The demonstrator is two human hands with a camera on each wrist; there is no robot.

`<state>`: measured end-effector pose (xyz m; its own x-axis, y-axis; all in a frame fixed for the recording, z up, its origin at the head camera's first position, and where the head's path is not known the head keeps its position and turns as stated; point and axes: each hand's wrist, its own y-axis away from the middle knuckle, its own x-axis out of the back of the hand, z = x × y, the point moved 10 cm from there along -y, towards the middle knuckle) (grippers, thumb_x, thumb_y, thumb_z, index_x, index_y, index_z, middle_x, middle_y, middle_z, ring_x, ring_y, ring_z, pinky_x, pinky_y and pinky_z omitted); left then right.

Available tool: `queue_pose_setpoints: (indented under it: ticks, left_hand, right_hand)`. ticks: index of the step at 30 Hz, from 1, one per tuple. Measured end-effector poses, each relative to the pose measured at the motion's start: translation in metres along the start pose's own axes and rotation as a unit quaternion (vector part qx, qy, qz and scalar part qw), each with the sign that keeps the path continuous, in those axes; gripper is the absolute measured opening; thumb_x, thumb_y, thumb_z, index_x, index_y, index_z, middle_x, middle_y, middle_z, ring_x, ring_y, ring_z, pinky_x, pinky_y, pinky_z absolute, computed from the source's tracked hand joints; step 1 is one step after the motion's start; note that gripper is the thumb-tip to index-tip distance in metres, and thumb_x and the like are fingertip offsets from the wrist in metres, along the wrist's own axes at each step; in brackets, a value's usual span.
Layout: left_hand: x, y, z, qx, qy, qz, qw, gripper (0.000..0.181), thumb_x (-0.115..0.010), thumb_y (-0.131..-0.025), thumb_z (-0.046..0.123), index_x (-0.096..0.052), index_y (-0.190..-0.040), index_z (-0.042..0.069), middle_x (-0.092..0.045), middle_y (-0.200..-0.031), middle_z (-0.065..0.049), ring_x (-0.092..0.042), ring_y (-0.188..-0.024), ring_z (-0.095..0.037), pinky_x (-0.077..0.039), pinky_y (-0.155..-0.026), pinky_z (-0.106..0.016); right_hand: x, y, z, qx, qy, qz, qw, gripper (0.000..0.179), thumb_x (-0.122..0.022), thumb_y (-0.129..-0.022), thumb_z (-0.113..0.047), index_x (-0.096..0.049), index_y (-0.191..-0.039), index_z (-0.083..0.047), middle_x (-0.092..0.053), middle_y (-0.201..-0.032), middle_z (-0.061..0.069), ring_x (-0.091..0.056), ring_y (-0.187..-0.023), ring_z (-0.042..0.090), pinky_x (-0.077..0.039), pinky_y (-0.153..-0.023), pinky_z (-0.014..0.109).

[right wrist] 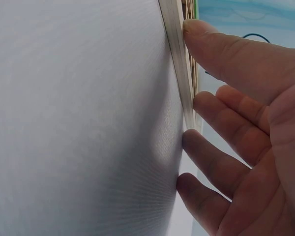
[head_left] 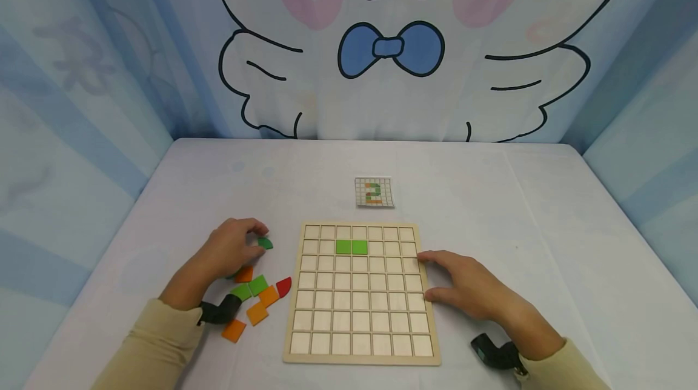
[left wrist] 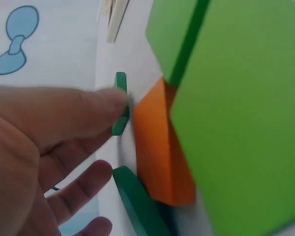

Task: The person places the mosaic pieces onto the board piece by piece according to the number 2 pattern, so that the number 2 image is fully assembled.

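Observation:
Thumb and fingertips of my left hand (head_left: 230,249) pinch a dark green rounded tile (head_left: 265,243) at the left of the wooden grid board (head_left: 299,293). In the left wrist view the thumb covers the middle of that green tile (left wrist: 120,125). Two light green square tiles (head_left: 351,247) sit side by side in the board's second row from the top. My right hand (head_left: 471,286) touches the board's right edge with straight, spread fingers. In the right wrist view its thumb and fingertips lie along the board's edge (right wrist: 179,61).
Left of the board lie loose tiles: several orange squares (head_left: 257,313), light green squares (head_left: 259,284) and a red rounded one (head_left: 283,287). Another dark green tile (left wrist: 137,204) lies under the left hand. A small pattern card (head_left: 374,192) lies behind the board.

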<state>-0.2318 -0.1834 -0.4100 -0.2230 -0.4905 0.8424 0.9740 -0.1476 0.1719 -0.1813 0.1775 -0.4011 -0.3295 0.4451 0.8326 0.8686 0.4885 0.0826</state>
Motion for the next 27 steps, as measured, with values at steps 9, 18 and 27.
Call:
queue_pose_setpoints:
  ticks: [9, 18, 27]
  left_hand:
    - [0.0004, 0.0007, 0.0016, -0.009, -0.007, 0.001, 0.9999, 0.023, -0.071, -0.091, 0.007, -0.069, -0.113, 0.002, -0.065, -0.115, -0.016, -0.054, -0.103, -0.034, -0.05, -0.091, -0.05]
    - [0.0008, -0.0009, 0.0007, -0.009, -0.014, 0.001, 0.9999, 0.024, -0.072, -0.09, 0.007, -0.069, -0.113, 0.002, -0.067, -0.111, -0.014, -0.055, -0.097, -0.031, -0.051, -0.089, -0.048]
    - [-0.0015, -0.0028, 0.0044, -0.009, -0.014, 0.006, 0.9999, 0.027, -0.071, -0.092, 0.012, -0.068, -0.116, 0.0, -0.064, -0.116, -0.017, -0.055, -0.1, -0.031, -0.051, -0.092, -0.049]
  right_hand:
    - [0.0001, 0.0004, 0.0002, 0.001, -0.004, -0.001, 1.0, 0.06, -0.077, -0.089, -0.032, -0.055, -0.14, -0.006, -0.056, -0.14, 0.012, -0.049, -0.132, 0.037, -0.039, -0.105, 0.056]
    - [-0.0004, 0.0007, 0.0013, 0.002, -0.003, 0.002, 1.0, 0.061, -0.076, -0.089, -0.033, -0.055, -0.14, -0.006, -0.057, -0.14, 0.011, -0.049, -0.132, 0.037, -0.039, -0.105, 0.055]
    - [-0.0003, 0.0005, 0.0011, 0.009, -0.001, 0.002, 1.0, 0.061, -0.076, -0.089, -0.033, -0.055, -0.14, -0.007, -0.057, -0.14, 0.011, -0.05, -0.131, 0.037, -0.039, -0.105, 0.055]
